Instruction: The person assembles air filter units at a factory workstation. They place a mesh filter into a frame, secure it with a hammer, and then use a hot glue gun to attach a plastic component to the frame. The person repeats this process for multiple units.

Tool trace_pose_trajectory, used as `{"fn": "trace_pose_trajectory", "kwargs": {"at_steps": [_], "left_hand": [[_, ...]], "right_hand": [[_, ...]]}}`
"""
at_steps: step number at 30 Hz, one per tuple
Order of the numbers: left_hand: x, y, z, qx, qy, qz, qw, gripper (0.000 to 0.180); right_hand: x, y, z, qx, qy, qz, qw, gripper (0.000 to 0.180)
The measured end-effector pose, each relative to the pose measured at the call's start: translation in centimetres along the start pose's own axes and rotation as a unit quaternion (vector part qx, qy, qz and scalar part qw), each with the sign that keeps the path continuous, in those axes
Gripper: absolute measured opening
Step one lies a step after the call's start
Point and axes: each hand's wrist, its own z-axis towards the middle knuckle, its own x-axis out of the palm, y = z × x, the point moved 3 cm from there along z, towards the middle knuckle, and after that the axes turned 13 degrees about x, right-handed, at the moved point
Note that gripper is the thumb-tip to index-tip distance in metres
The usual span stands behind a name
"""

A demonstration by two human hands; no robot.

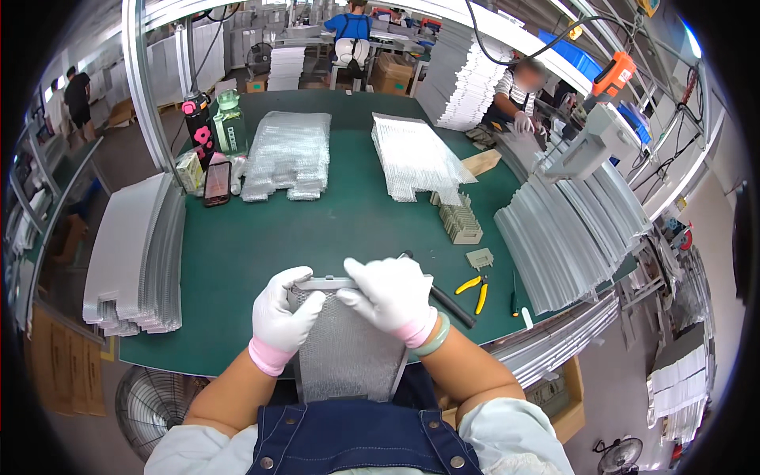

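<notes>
A grey metal mesh panel (352, 360) stands upright against the near edge of the green table, with a pale strip (328, 283) along its top. My left hand (283, 318), in a white glove with a pink cuff, grips the panel's upper left corner between thumb and fingers. At the upper right, my right hand (389, 294), gloved alike, closes on the top edge, its thumb pressing the strip. Beside the right hand lies a black-handled tool (453, 306), its far end partly hidden. Yellow-handled pliers (477, 293) and a screwdriver (514, 294) lie farther right.
Panel stacks stand left (134, 253) and right (566, 237). Two mesh piles (289, 154) (416, 154) lie on the table's far half. Beige plastic parts (459, 220), a phone (217, 184) and a green bottle (229, 127) are around. Another person (514, 99) works at back right.
</notes>
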Motion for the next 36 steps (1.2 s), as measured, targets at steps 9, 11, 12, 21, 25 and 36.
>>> {"fn": "trace_pose_trajectory", "kwargs": {"at_steps": [9,11,12,21,25,36], "left_hand": [[-0.8,0.0,-0.4,0.068,0.025,0.079,0.994,0.035],[-1.2,0.4,-0.6,0.055,0.045,0.019,0.997,0.035],[-1.4,0.5,-0.6,0.064,0.049,0.021,0.997,0.036],[-0.5,-0.5,-2.4,0.111,0.051,0.167,0.978,0.058],[-0.2,0.3,-4.7,0.020,0.069,0.100,0.992,0.055],[-0.6,-12.0,3.0,0.295,0.175,0.263,0.902,0.054]], "right_hand": [[0.8,0.0,-0.6,0.010,0.053,0.028,0.998,0.033],[0.5,0.1,-0.8,0.001,0.056,0.032,0.998,0.036],[0.4,0.2,-0.9,-0.001,0.060,0.036,0.998,0.038],[1.1,0.4,-1.3,0.017,0.015,0.035,0.999,0.025],[0.8,0.4,-1.5,0.048,0.039,0.026,0.998,0.025],[-7.9,1.9,-1.0,0.034,-0.168,0.073,0.983,0.032]]}}
